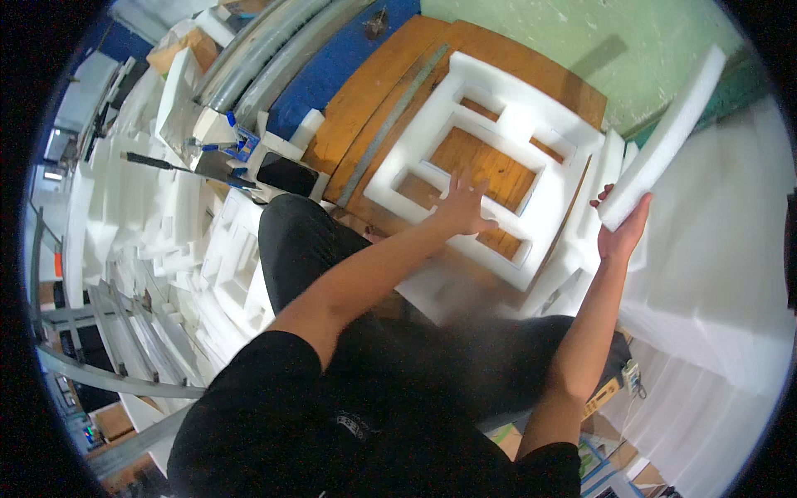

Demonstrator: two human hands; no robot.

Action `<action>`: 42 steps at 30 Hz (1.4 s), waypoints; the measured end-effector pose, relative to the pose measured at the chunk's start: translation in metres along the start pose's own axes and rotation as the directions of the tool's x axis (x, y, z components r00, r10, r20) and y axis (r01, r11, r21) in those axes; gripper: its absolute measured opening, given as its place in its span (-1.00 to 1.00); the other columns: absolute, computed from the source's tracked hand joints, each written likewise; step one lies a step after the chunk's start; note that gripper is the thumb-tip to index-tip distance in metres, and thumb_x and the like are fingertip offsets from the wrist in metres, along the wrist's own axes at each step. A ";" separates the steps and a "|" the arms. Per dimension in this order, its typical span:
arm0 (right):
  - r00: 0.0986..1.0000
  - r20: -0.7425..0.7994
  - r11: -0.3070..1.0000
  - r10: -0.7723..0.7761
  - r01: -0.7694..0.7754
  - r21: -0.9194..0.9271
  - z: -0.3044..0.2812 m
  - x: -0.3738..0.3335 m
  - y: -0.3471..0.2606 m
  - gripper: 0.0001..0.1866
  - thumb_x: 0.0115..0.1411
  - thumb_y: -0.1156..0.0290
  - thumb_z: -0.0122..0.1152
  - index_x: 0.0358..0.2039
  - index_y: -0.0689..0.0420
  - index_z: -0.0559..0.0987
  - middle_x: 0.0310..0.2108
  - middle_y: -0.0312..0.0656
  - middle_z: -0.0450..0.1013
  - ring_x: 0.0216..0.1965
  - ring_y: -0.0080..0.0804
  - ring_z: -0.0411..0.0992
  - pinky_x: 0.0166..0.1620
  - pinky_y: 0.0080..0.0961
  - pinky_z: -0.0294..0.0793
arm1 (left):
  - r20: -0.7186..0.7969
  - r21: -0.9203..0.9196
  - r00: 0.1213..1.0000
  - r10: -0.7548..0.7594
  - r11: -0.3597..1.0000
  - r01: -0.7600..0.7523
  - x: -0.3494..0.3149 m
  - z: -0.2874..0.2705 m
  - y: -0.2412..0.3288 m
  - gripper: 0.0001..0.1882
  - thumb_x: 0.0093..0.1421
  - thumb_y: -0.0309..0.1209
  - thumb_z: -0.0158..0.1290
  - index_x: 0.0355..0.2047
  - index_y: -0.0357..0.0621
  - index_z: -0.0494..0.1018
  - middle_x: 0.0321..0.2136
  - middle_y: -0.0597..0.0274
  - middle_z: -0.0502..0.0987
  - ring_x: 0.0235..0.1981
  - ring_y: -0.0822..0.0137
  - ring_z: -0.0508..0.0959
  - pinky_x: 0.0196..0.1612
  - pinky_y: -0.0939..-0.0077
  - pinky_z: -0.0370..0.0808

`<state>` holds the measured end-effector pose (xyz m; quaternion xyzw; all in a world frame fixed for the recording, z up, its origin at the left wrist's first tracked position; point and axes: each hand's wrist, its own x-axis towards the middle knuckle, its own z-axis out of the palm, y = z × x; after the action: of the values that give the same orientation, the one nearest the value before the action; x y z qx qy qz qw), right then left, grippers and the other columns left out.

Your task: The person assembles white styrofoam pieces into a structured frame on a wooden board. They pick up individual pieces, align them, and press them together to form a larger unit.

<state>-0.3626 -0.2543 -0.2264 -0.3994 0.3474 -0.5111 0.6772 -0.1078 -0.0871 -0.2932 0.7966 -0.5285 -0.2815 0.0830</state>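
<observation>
A white foam frame [564,178] with several rectangular openings lies on the brown wooden table [365,108]. Over its near edge reaches my left hand [463,207], fingers spread, with nothing held; whether it touches the foam I cannot tell. Off to the right, my right hand [624,226] grips the lower end of a long white foam strip [668,137]. The strip is tilted, its far end pointing up and away to the right.
White foam pieces [573,249] stand against the table's right side, beside a large white sheet [714,224]. To the left are a black phone [286,174], a blue-handled tool [241,145] and many stacked foam parts [124,199]. A green wall [581,41] rises behind.
</observation>
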 end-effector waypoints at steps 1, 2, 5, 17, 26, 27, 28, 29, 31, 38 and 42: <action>0.998 -0.047 0.999 -0.034 0.033 -0.011 -0.002 0.003 0.006 -0.39 0.38 0.08 0.10 0.24 0.28 0.29 0.04 -0.02 0.44 0.02 -0.19 0.43 0.17 -0.17 0.40 | 0.035 -0.001 0.998 0.053 0.999 -0.053 -0.005 -0.012 0.001 0.05 0.01 0.18 0.28 0.40 0.01 0.12 0.42 -0.20 -0.02 0.46 -0.22 -0.09 0.15 -0.68 0.16; 0.993 -0.092 0.998 -0.069 0.067 -0.023 -0.006 0.006 0.008 -0.34 0.37 0.18 0.17 0.31 0.32 0.23 0.13 0.00 0.40 0.11 -0.18 0.41 0.23 -0.23 0.36 | 0.068 -0.004 0.992 0.105 0.994 -0.105 -0.011 -0.025 -0.001 0.05 0.03 0.21 0.25 0.39 -0.07 0.13 0.40 -0.25 0.04 0.45 -0.21 -0.04 0.20 -0.58 0.19; 0.987 0.151 0.925 -0.051 0.104 -0.364 0.032 -0.014 0.010 -0.21 0.23 0.46 0.31 0.36 0.40 0.13 0.24 0.02 0.31 0.21 -0.21 0.33 0.30 -0.35 0.25 | -0.009 -0.177 0.950 0.313 0.934 -0.310 -0.012 -0.050 -0.040 0.03 0.07 0.21 0.23 0.37 -0.17 0.14 0.33 -0.29 0.17 0.39 -0.13 0.14 0.26 -0.25 0.29; 0.803 0.546 0.318 0.240 0.466 -0.826 0.158 -0.061 0.064 -0.04 0.13 0.49 0.25 0.47 0.20 -0.04 0.29 0.27 0.25 0.28 0.23 0.27 0.30 -0.07 0.26 | -0.052 -0.998 0.988 0.142 0.028 -0.057 -0.005 -0.093 -0.036 -0.13 0.07 -0.10 0.32 0.30 -0.20 0.21 0.07 -0.04 0.49 0.10 0.13 0.51 0.05 0.28 0.51; 0.466 0.882 0.310 0.071 0.830 -0.464 0.335 0.038 0.083 -0.25 0.23 0.47 0.22 0.42 0.04 0.21 -0.11 0.19 0.54 -0.09 0.13 0.55 -0.04 -0.21 0.51 | -0.232 -0.965 0.783 -0.577 0.037 -0.258 0.019 -0.176 -0.073 -0.09 0.14 -0.16 0.21 0.34 -0.33 0.01 0.27 -0.24 0.14 0.34 -0.06 0.18 0.34 0.15 0.20; 0.437 0.898 0.329 0.052 0.841 -0.428 0.353 0.046 0.091 -0.25 0.23 0.47 0.22 0.42 0.04 0.22 -0.15 0.20 0.55 -0.14 0.13 0.56 -0.08 -0.23 0.52 | -0.365 -0.926 0.660 -0.656 0.182 -0.331 0.026 -0.175 -0.073 -0.18 0.17 -0.25 0.12 0.34 -0.30 0.01 0.25 -0.25 0.08 0.33 -0.15 0.11 0.34 0.01 0.10; 0.411 0.911 0.349 0.032 0.850 -0.395 0.367 0.054 0.099 -0.26 0.23 0.48 0.22 0.42 0.03 0.23 -0.19 0.20 0.56 -0.19 0.14 0.58 -0.12 -0.25 0.54 | -0.492 -0.865 0.561 -0.666 0.302 -0.401 0.029 -0.177 -0.073 -0.20 0.16 -0.29 0.12 0.33 -0.29 0.02 0.22 -0.24 0.11 0.30 -0.15 0.14 0.31 -0.02 0.12; 0.347 0.938 0.331 -0.006 0.886 -0.326 0.376 0.063 0.108 -0.22 0.21 0.50 0.21 0.44 -0.07 0.21 -0.19 0.20 0.56 -0.26 0.09 0.59 -0.21 -0.26 0.54 | -0.608 -0.787 0.450 -0.654 0.420 -0.453 0.032 -0.180 -0.074 -0.22 0.15 -0.33 0.11 0.32 -0.28 0.04 0.19 -0.23 0.14 0.26 -0.15 0.18 0.28 -0.05 0.13; 0.409 0.905 0.264 0.118 0.865 -0.426 0.391 0.063 0.112 -0.20 0.20 0.52 0.21 0.44 -0.15 0.20 -0.19 0.17 0.57 -0.29 0.06 0.59 -0.24 -0.26 0.53 | -0.739 -0.663 0.335 -0.585 0.544 -0.514 0.027 -0.184 -0.078 -0.26 0.13 -0.39 0.11 0.29 -0.26 0.08 0.13 -0.20 0.20 0.18 -0.13 0.24 0.24 -0.03 0.17; 0.339 0.928 0.036 0.155 0.937 -0.348 0.391 0.056 0.114 -0.16 0.18 0.46 0.25 0.44 -0.29 0.20 -0.24 0.05 0.57 -0.34 0.00 0.57 -0.31 -0.25 0.53 | -0.821 -0.554 0.278 -0.498 0.580 -0.597 0.021 -0.187 -0.082 -0.35 0.06 -0.52 0.14 0.18 -0.16 0.20 -0.02 -0.11 0.28 0.01 -0.08 0.33 0.10 0.05 0.26; 0.359 0.913 -0.014 0.192 0.932 -0.363 0.408 0.043 0.109 -0.17 0.20 0.42 0.27 0.45 -0.29 0.18 -0.24 0.04 0.58 -0.34 0.00 0.57 -0.32 -0.22 0.53 | -0.845 -0.492 0.191 -0.499 0.586 -0.643 0.014 -0.197 -0.089 -0.40 0.03 -0.54 0.16 0.10 -0.14 0.25 -0.07 -0.06 0.32 -0.04 -0.06 0.35 0.05 0.09 0.27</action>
<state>0.0508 -0.2030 -0.1471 -0.9871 0.0639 -0.1110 0.0964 0.0724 -0.0943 -0.1739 0.6092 -0.1972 0.0946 0.7622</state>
